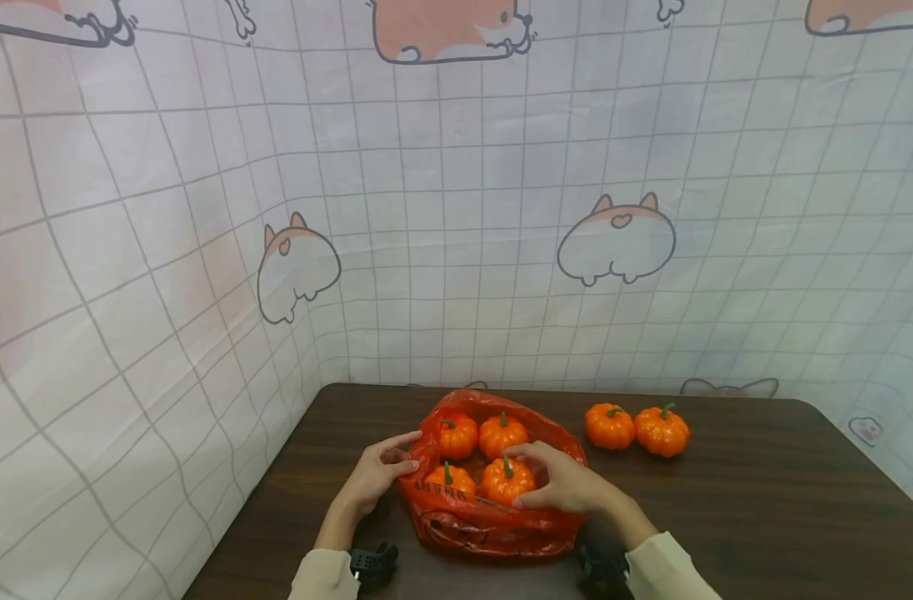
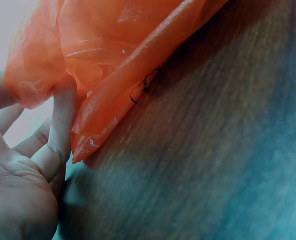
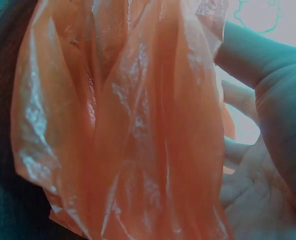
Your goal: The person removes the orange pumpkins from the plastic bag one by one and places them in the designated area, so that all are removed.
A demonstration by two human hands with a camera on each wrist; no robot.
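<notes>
Orange pumpkin [image 1: 501, 485] lies just left of the right hand [image 1: 565, 485]

Head view: at lower centre it sits stem up inside the red bag [image 1: 494, 540], between right thumb and fingers, which grip it; the left hand [image 1: 372, 477], farther off, pinches the bag's left rim.

Left wrist view: fingers meet plastic at the left.

Right wrist view: plastic hides the fingertips, so I can't judge that hold's firmness.

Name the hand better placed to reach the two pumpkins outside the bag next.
Probably the right hand: it is over the right side of the red bag, nearer the two outside pumpkins, although it holds a pumpkin inside. The left hand holds the bag's opposite side.
</notes>
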